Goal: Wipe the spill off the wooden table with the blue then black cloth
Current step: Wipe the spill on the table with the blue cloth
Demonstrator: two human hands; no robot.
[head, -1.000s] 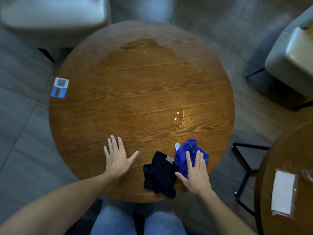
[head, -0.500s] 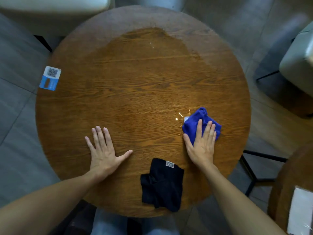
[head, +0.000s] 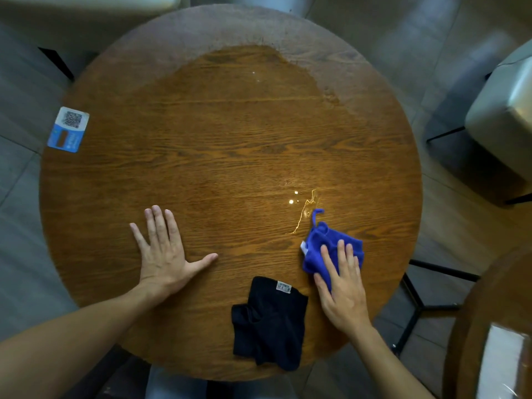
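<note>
A round wooden table fills the view. A clear spill glints right of centre, with a thin wet edge running down toward the blue cloth. My right hand lies flat on the near part of that crumpled blue cloth, pressing it to the table. The black cloth lies bunched near the front edge, just left of my right hand and untouched. My left hand rests flat on the wood with fingers spread, holding nothing.
A blue and white QR card sits at the table's left edge. Pale upholstered chairs stand at the far left and right. A second wooden table with a plastic-covered sheet is at the lower right.
My right hand slid the blue cloth away from the black cloth up to the spill, then drew it back a little toward me. My left hand stayed flat on the table.
</note>
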